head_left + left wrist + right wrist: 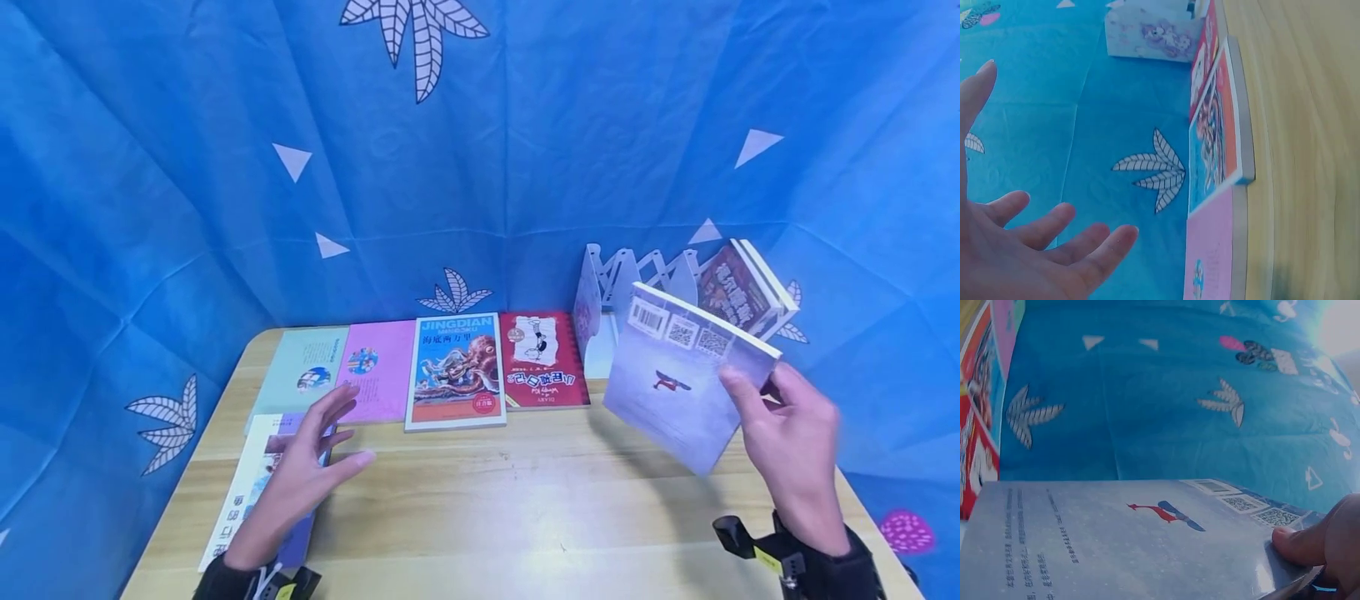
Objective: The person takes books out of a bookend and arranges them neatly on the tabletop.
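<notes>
My right hand [795, 442] pinches a pale lavender book [667, 375] by one corner, thumb on its back cover. The book hangs tilted above the table, with a barcode and two square codes along its upper edge. In the right wrist view, a small red figure [1166, 512] and lines of print show on that cover. My left hand [307, 475] holds nothing; its fingers are spread and loosely bent over a white and purple book [240, 492] at the table's left. In the left wrist view the palm [1029, 262] faces up toward the camera.
Along the back lie a green book [300, 367], a pink book [382, 358], an octopus-cover book [457, 371] and a red book [543, 358]. A white folding book rack [588, 292] stands at back right, with several books [738, 287] leaning in it. Blue cloth [480, 167] hangs behind.
</notes>
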A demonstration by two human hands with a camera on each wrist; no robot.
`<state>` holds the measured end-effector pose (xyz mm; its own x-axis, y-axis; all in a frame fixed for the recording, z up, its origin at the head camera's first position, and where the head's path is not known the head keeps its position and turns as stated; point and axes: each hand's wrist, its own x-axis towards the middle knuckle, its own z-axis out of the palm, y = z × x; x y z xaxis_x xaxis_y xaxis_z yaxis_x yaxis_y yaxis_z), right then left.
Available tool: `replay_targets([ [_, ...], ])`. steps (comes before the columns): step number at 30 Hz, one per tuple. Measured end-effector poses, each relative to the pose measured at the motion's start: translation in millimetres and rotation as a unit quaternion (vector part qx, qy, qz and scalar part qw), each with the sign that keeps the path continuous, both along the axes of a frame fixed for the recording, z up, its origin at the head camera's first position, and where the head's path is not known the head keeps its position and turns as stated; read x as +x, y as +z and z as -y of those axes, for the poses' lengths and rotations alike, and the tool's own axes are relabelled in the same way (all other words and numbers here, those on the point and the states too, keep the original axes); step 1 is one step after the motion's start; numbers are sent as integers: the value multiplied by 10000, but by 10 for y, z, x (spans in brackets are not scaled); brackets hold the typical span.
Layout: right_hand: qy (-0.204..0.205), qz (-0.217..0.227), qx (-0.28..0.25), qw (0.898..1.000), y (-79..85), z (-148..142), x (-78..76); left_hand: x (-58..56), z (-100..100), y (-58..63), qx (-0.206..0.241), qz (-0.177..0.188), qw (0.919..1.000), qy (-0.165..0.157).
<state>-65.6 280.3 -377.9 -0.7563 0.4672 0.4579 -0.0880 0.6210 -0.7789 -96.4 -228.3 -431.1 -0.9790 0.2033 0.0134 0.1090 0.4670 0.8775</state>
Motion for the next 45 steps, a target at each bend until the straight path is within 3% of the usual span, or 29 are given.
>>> replay_targets([
  [6, 384, 707, -361, 9961, 10, 96, -17, -22, -135, -33, 509, -295, 9978, -312],
  [15, 1076, 1333, -436, 9843, 20, 220, -13, -35, -341, -6, 498, -126, 9972, -534],
  [24, 1527, 1286, -391, 9791, 22, 326, -21, -34, -542, 42, 931, -179, 9909, -953],
  [34, 2051, 1566, -518, 9647, 22, 500, -34, -44, -818, 104, 1413, 229, 9791, -1444],
  [45, 2480, 1461, -781, 9545, 17, 646, -35, -66, -1016, 119, 1665, 374, 9689, -1793],
])
